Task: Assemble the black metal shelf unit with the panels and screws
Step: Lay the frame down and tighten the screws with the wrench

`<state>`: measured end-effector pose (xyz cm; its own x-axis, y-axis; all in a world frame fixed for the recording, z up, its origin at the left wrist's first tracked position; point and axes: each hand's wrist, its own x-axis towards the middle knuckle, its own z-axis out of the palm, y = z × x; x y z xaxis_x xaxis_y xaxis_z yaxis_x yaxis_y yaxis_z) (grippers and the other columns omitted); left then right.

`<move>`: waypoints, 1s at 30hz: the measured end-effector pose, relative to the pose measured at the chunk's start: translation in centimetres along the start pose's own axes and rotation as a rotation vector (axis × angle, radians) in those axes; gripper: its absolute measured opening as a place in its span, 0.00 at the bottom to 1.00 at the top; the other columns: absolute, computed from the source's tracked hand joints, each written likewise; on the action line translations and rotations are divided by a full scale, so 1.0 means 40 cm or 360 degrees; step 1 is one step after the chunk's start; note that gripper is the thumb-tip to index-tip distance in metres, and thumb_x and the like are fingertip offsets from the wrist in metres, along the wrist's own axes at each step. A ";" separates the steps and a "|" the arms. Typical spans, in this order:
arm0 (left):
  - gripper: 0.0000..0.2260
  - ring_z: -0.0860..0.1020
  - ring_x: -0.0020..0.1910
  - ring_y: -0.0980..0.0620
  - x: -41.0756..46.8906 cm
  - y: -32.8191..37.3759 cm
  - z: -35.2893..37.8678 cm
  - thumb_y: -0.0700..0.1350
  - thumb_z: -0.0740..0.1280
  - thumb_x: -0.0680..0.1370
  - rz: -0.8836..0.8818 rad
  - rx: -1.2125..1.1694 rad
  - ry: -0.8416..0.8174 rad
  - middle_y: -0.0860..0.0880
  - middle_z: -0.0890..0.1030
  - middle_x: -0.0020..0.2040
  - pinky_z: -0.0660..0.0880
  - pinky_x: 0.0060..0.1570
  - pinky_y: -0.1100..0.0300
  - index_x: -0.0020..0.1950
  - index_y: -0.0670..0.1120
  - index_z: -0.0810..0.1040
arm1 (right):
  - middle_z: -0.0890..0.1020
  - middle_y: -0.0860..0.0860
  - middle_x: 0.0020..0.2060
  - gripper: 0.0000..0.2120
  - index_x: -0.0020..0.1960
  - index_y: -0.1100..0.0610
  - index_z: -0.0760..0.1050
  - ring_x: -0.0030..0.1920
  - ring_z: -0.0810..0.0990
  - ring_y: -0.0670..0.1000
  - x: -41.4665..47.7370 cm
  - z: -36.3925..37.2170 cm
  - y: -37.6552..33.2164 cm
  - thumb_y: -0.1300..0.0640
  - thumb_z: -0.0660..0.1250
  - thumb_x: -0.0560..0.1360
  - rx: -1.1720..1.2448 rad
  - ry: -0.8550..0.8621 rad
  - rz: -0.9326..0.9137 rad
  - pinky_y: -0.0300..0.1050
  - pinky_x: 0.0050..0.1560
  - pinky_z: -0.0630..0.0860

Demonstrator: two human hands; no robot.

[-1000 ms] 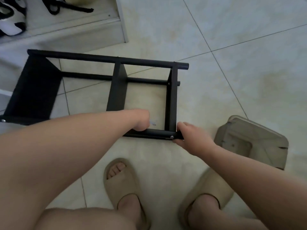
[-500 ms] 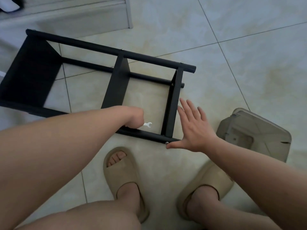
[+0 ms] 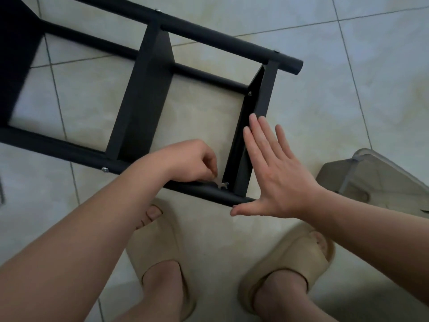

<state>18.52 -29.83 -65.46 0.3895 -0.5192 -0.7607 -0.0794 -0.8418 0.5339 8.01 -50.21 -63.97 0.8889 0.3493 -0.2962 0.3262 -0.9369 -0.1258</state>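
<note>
The black metal shelf unit [image 3: 148,89] lies on its side on the tiled floor, its tubes running from upper left to lower right. My left hand [image 3: 192,161] pinches a small silver wrench [image 3: 220,184] set against a screw [image 3: 227,183] where the end panel [image 3: 253,135] meets the near tube. My right hand [image 3: 274,168] lies flat, fingers straight, against the outer face of that end panel, its thumb under the tube's end.
A beige plastic container [image 3: 380,182] sits on the floor at the right, close to my right wrist. My two feet in beige slippers [image 3: 157,254] stand just below the shelf. Bolt heads show on the tubes [image 3: 105,169].
The view has drawn closer to the shelf. My right hand let go of the tube end and spread flat against the end panel. My left hand brought the wrench to the corner screw.
</note>
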 end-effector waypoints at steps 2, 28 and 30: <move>0.02 0.81 0.42 0.58 -0.008 0.004 -0.008 0.49 0.75 0.73 0.0051 -0.0120 -0.0035 0.58 0.83 0.39 0.77 0.46 0.57 0.42 0.56 0.83 | 0.42 0.64 0.81 0.66 0.81 0.68 0.43 0.81 0.38 0.62 0.003 0.003 -0.001 0.16 0.52 0.66 0.0076 0.0023 0.0000 0.60 0.80 0.41; 0.05 0.84 0.41 0.56 -0.001 0.053 0.019 0.43 0.68 0.80 0.0006 -0.1099 -0.0058 0.50 0.86 0.40 0.77 0.46 0.60 0.44 0.48 0.82 | 0.43 0.64 0.81 0.65 0.81 0.67 0.43 0.81 0.38 0.62 0.011 0.023 -0.006 0.17 0.55 0.66 0.0236 0.0125 -0.0010 0.63 0.80 0.44; 0.05 0.84 0.41 0.56 -0.001 0.052 0.018 0.42 0.68 0.79 0.0002 -0.1106 -0.0068 0.50 0.86 0.39 0.77 0.45 0.60 0.44 0.47 0.82 | 0.43 0.63 0.81 0.65 0.81 0.67 0.43 0.81 0.38 0.62 0.012 0.024 -0.005 0.17 0.54 0.66 0.0233 0.0126 -0.0009 0.63 0.80 0.44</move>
<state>17.69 -31.66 -64.57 0.3521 -0.5378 -0.7661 0.5315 -0.5589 0.6366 8.05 -49.84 -64.97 0.9117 0.3468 -0.2202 0.2860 -0.9206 -0.2657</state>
